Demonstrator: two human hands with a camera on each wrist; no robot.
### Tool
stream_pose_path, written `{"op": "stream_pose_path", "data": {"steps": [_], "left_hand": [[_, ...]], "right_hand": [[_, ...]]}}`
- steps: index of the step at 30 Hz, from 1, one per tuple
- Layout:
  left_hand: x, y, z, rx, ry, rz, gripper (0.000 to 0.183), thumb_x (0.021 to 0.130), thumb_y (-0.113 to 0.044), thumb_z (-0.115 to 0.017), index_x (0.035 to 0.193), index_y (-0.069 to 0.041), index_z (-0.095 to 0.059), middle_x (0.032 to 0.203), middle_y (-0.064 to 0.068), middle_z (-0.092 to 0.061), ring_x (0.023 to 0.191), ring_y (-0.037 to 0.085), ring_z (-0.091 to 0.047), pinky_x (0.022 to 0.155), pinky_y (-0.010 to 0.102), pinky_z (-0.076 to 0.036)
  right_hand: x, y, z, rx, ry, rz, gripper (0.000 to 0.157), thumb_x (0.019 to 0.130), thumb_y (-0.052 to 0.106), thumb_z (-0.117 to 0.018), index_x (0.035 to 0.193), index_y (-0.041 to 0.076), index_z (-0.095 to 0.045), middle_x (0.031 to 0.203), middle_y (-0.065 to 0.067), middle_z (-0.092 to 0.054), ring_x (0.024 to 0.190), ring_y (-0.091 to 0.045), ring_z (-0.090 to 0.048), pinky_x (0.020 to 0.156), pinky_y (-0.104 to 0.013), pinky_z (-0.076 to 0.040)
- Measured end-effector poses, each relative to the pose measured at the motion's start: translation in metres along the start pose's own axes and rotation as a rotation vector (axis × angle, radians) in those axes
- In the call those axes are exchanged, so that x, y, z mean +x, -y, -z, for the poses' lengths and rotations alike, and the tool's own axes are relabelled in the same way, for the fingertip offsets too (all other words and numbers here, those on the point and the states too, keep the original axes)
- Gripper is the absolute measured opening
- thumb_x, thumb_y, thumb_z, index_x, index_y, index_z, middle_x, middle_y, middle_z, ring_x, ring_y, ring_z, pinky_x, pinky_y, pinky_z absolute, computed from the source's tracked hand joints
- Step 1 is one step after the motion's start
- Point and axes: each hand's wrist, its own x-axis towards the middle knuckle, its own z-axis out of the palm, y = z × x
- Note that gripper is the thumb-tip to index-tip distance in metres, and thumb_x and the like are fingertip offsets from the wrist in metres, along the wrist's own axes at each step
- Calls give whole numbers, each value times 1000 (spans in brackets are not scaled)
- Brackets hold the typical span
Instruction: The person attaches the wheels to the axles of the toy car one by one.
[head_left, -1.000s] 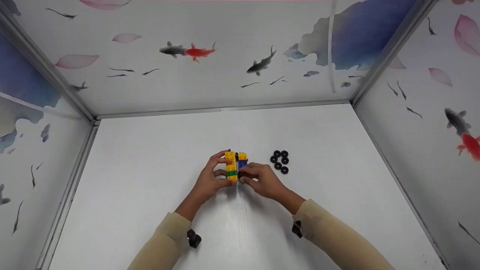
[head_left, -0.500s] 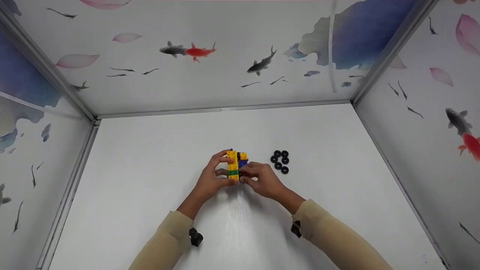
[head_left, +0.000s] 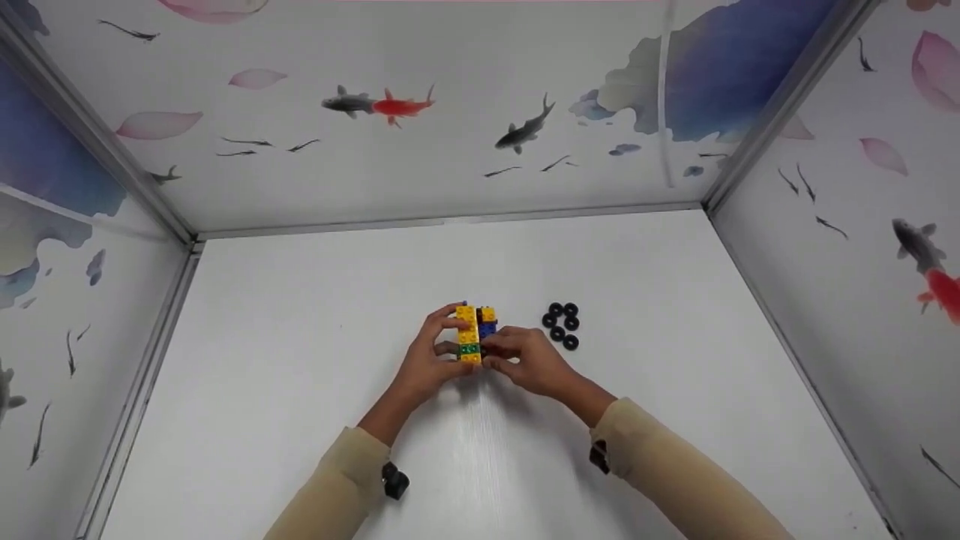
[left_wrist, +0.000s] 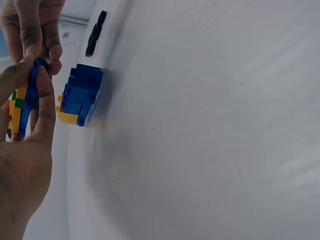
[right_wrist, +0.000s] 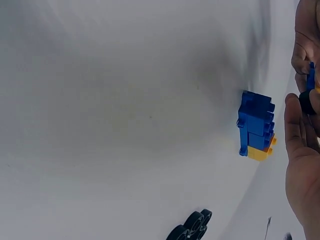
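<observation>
My left hand (head_left: 426,360) grips a toy-brick build (head_left: 468,336), yellow on top with a green band and a blue base (left_wrist: 31,92) that shows in the left wrist view. The build is held up above the table, tilted in that view. At its near right side, my right hand (head_left: 534,361) pinches a small black wheel (right_wrist: 306,102) against the blue base. Fingers of both hands cover part of the wheel. Just behind the hands, a second build of blue bricks with a yellow end (right_wrist: 257,122) stands on the table.
Several loose black wheels (head_left: 571,342) lie in a cluster on the white table (head_left: 315,300), to the right of the second build. Printed panels with fish and petals wall the table at the back (head_left: 450,187) and both sides. Each sleeve has a black wrist camera (head_left: 396,482) below it.
The brick build and my left hand have shifted slightly to the right, towards my right hand. My right hand keeps its pinch at the build's side, and the loose wheels lie as before.
</observation>
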Motion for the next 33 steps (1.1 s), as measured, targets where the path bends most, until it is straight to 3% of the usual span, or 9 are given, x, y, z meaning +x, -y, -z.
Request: {"op": "stream_pose_path", "data": {"steps": [7,12,19,25,29,33], "left_hand": [[-1,-2,-1,-29,22,-26,55,98,-18,-86,145,-22,-59,181,-3,-28,119,33,-74,93,34,-67],[-3,-4,-3,-89,-1,23,70,99,-21,-85,157,-31,-48,180,-6,-27,117,33,-75,93,35,-67],[-3,-6,-7,-98,-29,29,92,98,-21,-87,168,-45,-32,180,-2,-26,119,34,-76,96,39,-68],[-3,-8,-12,-70,-39,31,104,96,-24,-89,168,-57,-22,179,-5,-31,121,35,-77,100,42,-67],[-2,-8,-14,-60,-37,24,106,96,-25,-89,169,-57,-19,179,-4,-32,119,35,-78,101,43,-67],[-3,-9,-17,-49,-36,29,107,96,-27,-89,170,-55,-18,179,-3,-32,118,32,-78,101,42,-67]], "right_hand": [[0,-3,3,70,2,42,30,103,14,-80,133,9,-80,117,-9,-78,108,-24,-80,97,-35,-68],[2,-3,7,90,-14,-10,25,106,25,-77,128,15,-83,117,-5,-80,109,-21,-78,95,-39,-68],[15,-1,11,68,-190,-142,25,107,37,-76,118,17,-87,114,-2,-81,107,-20,-77,97,-44,-68],[28,1,9,71,-282,-280,36,105,43,-77,131,18,-76,123,-4,-79,113,-26,-77,102,-49,-66],[36,3,8,94,-271,-306,49,105,47,-77,143,18,-67,129,-7,-78,116,-29,-77,102,-48,-66],[42,5,7,125,-245,-295,49,105,45,-76,144,17,-66,128,-10,-77,113,-28,-76,96,-44,-68]]}}
